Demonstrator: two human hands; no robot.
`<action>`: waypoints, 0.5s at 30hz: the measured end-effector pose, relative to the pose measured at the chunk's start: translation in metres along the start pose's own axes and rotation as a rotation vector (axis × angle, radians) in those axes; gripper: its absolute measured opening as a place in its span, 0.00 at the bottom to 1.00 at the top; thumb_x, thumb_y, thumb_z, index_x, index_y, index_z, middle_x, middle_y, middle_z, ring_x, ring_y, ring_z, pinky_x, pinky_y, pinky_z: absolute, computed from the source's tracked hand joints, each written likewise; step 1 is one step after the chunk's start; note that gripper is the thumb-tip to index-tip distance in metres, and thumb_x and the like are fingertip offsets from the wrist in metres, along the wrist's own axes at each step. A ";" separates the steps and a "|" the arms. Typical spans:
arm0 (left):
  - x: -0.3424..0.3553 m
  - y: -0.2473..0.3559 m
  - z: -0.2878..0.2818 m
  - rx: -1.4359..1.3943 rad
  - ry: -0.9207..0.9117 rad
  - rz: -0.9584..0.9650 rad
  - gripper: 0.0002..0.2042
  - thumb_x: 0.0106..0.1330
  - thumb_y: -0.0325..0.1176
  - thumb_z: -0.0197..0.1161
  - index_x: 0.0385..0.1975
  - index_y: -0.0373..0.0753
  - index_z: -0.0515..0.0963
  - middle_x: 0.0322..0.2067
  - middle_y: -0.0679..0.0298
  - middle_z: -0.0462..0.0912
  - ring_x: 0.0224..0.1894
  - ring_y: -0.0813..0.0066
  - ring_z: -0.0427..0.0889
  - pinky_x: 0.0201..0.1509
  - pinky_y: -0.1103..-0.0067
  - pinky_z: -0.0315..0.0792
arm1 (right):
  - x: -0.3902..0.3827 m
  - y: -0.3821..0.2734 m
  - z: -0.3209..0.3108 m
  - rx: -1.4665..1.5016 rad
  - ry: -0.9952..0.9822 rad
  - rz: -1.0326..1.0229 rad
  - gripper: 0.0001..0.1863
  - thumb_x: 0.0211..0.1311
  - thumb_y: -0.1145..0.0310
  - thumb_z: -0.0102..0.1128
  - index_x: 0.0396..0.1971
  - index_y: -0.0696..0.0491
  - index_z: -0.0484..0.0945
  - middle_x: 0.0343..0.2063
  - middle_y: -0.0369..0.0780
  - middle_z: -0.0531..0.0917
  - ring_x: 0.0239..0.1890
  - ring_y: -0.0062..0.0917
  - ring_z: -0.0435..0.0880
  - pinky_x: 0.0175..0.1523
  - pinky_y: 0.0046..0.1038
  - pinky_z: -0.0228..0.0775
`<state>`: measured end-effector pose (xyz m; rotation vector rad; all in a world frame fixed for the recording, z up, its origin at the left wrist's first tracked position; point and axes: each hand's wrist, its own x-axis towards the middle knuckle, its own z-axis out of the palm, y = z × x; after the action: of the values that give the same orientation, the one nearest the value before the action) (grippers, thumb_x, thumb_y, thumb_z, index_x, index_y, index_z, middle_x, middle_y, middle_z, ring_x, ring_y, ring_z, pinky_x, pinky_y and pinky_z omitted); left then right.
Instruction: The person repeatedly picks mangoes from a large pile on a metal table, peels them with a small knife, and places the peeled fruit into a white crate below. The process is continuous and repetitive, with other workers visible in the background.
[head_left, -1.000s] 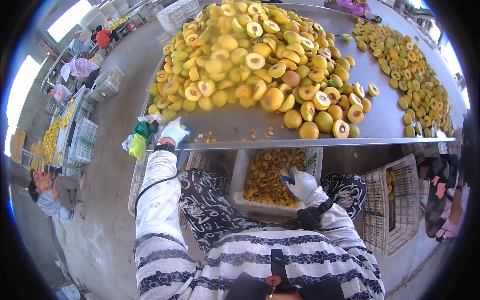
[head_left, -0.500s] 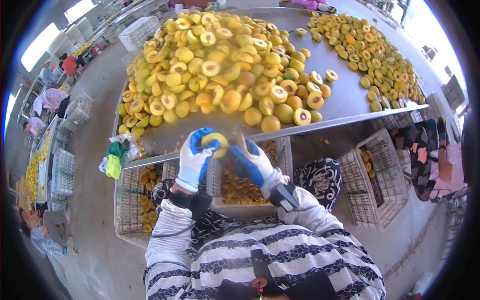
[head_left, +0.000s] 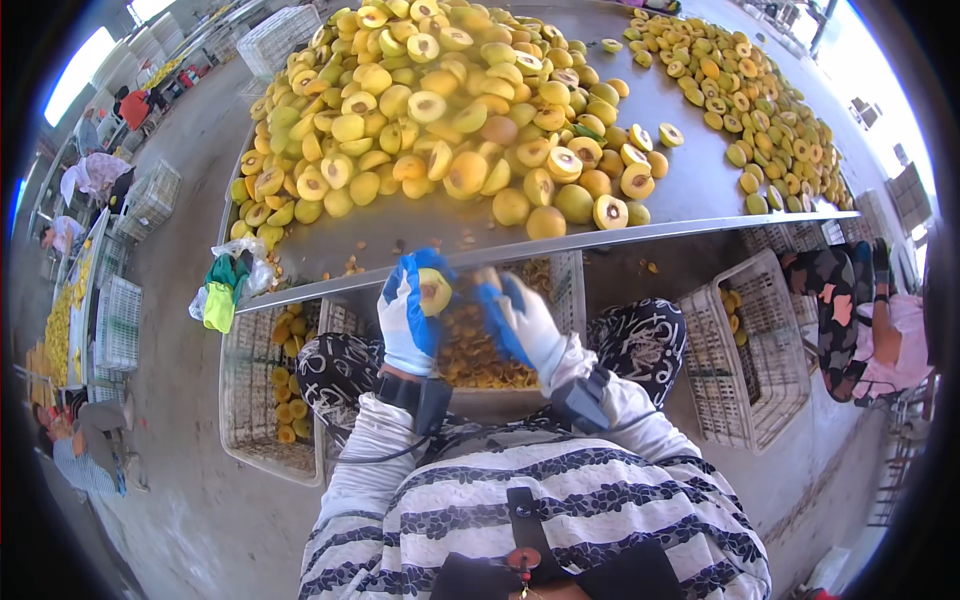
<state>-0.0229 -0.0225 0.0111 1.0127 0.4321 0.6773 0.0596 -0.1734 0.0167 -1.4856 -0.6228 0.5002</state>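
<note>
We are observing the left hand point(head_left: 408, 315) clamping around a cut yellow fruit point(head_left: 434, 293), just off the near edge of the metal table point(head_left: 700, 185). The right hand point(head_left: 522, 318) is hovering near the left, apart from it, before that same table edge; its fingers are blurring, and we are failing to tell what they are gripping. On the table, we are noting a large fruit pile point(head_left: 430, 120).
</note>
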 end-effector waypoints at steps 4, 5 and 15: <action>-0.005 0.001 0.011 0.159 0.046 0.090 0.23 0.77 0.49 0.48 0.43 0.32 0.78 0.33 0.61 0.84 0.36 0.74 0.83 0.40 0.78 0.78 | -0.018 0.022 0.018 0.043 -0.124 0.080 0.17 0.72 0.59 0.51 0.48 0.58 0.73 0.27 0.38 0.81 0.23 0.25 0.78 0.29 0.29 0.69; -0.007 0.001 0.014 0.210 0.042 0.085 0.24 0.77 0.50 0.47 0.41 0.32 0.79 0.31 0.61 0.83 0.34 0.75 0.82 0.37 0.80 0.77 | -0.021 0.027 0.020 -0.002 -0.120 0.008 0.16 0.72 0.60 0.51 0.47 0.58 0.73 0.28 0.41 0.82 0.25 0.30 0.80 0.30 0.31 0.70; -0.020 -0.009 0.011 0.277 0.080 0.228 0.18 0.75 0.41 0.54 0.45 0.29 0.78 0.33 0.60 0.84 0.34 0.75 0.82 0.38 0.80 0.76 | -0.032 0.010 0.042 0.290 -0.170 0.353 0.17 0.73 0.59 0.51 0.51 0.57 0.73 0.25 0.36 0.78 0.25 0.17 0.75 0.30 0.24 0.70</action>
<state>-0.0274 -0.0471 0.0087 1.3133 0.4937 0.8812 0.0085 -0.1624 0.0033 -1.2865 -0.3981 0.9574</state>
